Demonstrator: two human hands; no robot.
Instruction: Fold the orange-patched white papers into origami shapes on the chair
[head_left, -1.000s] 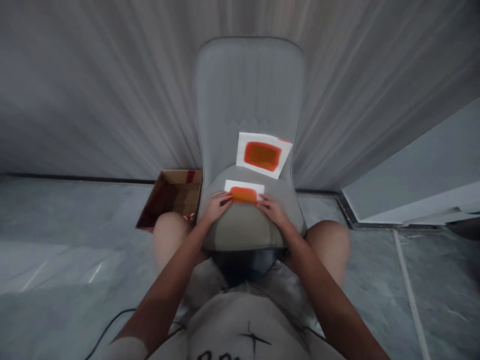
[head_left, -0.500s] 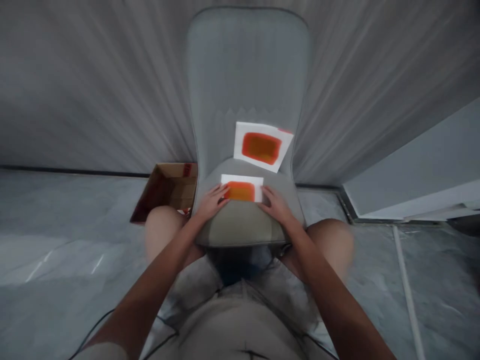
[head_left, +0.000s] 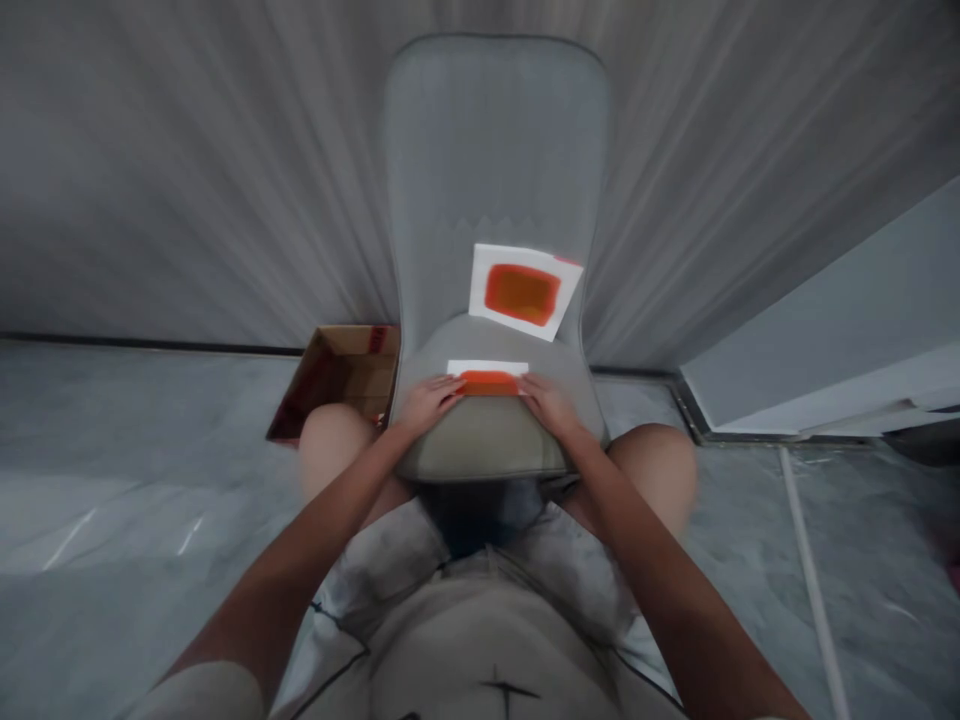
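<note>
A white piece of paper or card with a red-orange patch is level with the front half of the chair seat. It shows as a thin strip, tilted or folded; I cannot tell which. My left hand is closed on its left end, fingers lying over the edge. At the right end my right hand grips it the same way, thumb side hidden. Behind it, a second white card with a brownish-orange rounded rectangle leans against the chair's backrest, touched by neither hand.
The grey padded chair stands between my knees, its back to a grey curtain-like wall. An open cardboard box sits on the floor left of the chair. A pale panel rises at the right.
The held card has gone from a taller rectangle to a narrow strip, its near edge higher in view. Both hands have stayed at its ends. The leaning card is unmoved.
</note>
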